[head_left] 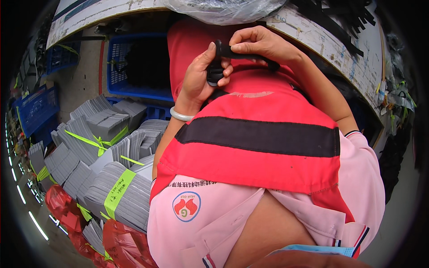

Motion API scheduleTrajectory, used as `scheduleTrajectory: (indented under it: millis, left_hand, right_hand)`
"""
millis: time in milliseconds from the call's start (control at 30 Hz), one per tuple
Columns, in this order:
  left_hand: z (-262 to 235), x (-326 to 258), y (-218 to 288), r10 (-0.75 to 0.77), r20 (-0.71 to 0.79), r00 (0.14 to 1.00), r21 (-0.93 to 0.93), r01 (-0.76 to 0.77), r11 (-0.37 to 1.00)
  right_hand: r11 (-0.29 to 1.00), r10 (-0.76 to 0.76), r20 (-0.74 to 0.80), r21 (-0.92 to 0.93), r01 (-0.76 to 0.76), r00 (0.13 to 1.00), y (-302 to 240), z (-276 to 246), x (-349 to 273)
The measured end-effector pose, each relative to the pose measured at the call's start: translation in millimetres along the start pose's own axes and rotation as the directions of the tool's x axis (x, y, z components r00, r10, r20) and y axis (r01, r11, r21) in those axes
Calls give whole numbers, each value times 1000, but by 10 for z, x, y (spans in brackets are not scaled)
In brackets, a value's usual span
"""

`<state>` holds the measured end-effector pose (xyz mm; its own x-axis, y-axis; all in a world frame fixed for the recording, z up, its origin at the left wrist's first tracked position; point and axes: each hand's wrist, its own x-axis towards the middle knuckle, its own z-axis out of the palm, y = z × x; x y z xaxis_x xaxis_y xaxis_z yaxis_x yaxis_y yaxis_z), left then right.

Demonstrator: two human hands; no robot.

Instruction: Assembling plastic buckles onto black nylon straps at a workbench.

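Observation:
My left hand point(202, 76) and my right hand point(261, 43) meet in front of my chest, over my red apron with a black band point(259, 136). Both grip one black strap piece point(219, 67): the left hand curls around its rounded lower end, the right hand pinches its upper end, and a black strip runs off to the right under the right wrist. A pale bangle point(180, 116) circles my left wrist. The worktable edge point(339, 49) lies just beyond my hands.
Black strips are piled point(344, 15) on the table's far right. A clear plastic bag point(223, 9) sits at the top. A blue crate point(134, 67) stands below left. Bundled grey sheets tied with green bands point(111, 152) and red bags point(67, 210) cover the floor at left.

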<state>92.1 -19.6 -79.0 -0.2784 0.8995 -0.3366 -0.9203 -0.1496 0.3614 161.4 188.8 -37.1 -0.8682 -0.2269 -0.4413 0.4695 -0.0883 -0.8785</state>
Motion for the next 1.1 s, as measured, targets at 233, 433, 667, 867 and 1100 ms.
scheduleTrajectory:
  millis: [233, 433, 667, 867, 1100]
  left_hand:
    - [-59, 39, 13, 16, 35, 999, -160, -10, 987]
    - [-72, 40, -2, -37, 33, 999, -228, 43, 973]
    - [-146, 55, -10, -64, 0, 998, -261, 62, 963]
    - [-154, 47, -18, -73, 124, 990, -274, 105, 956]
    - [-194, 43, -27, -81, 160, 984, -485, 150, 862]
  right_hand:
    - [993, -121, -62, -9, 120, 991, -65, 88, -25]
    - [978, -208, -126, -40, 205, 970, 20, 124, 3]
    - [960, -265, -170, -139, 243, 949, 17, 188, 59]
    - [993, -105, -195, -67, 94, 975, -46, 175, 21]
    - [982, -158, -221, -137, 130, 963, 32, 218, 71]
